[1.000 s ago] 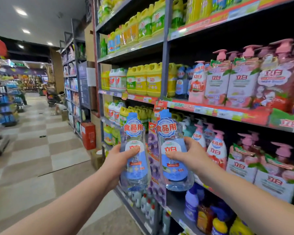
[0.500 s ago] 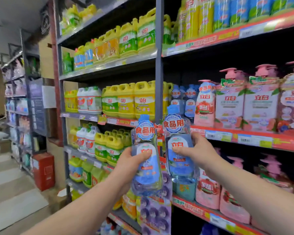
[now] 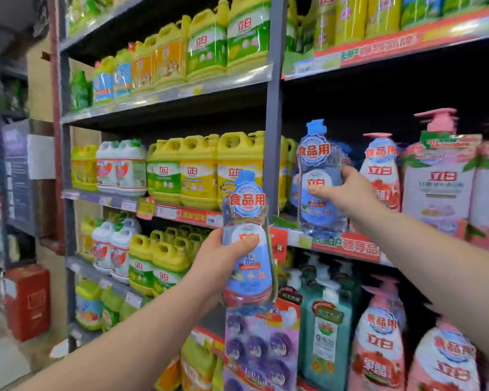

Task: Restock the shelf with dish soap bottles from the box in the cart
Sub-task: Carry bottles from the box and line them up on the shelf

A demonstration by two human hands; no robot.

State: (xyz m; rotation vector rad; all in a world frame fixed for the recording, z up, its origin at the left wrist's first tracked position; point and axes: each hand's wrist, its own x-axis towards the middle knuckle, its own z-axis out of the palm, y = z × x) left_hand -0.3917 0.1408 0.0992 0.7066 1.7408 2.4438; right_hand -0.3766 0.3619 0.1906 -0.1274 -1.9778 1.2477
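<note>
Right hand (image 3: 347, 193) grasps clear blue-capped dish soap bottle (image 3: 319, 190), upright, base at front edge of red-trimmed metal shelf (image 3: 342, 244), just beside pink pump bottles (image 3: 438, 176); left hand (image 3: 223, 258) grips second identical bottle (image 3: 247, 249) upright, in front of grey shelf upright (image 3: 273, 108)

I am holding one clear blue dish soap bottle (image 3: 319, 190) upright in my right hand (image 3: 347, 193), its base at the front edge of the middle shelf (image 3: 342, 245), just beside a pink pump bottle (image 3: 380, 170). My left hand (image 3: 218, 261) is gripping a second blue bottle (image 3: 247, 249) upright, lower down, in front of the grey shelf upright (image 3: 274, 108). Yellow jugs (image 3: 198, 167) are standing to the left.
</note>
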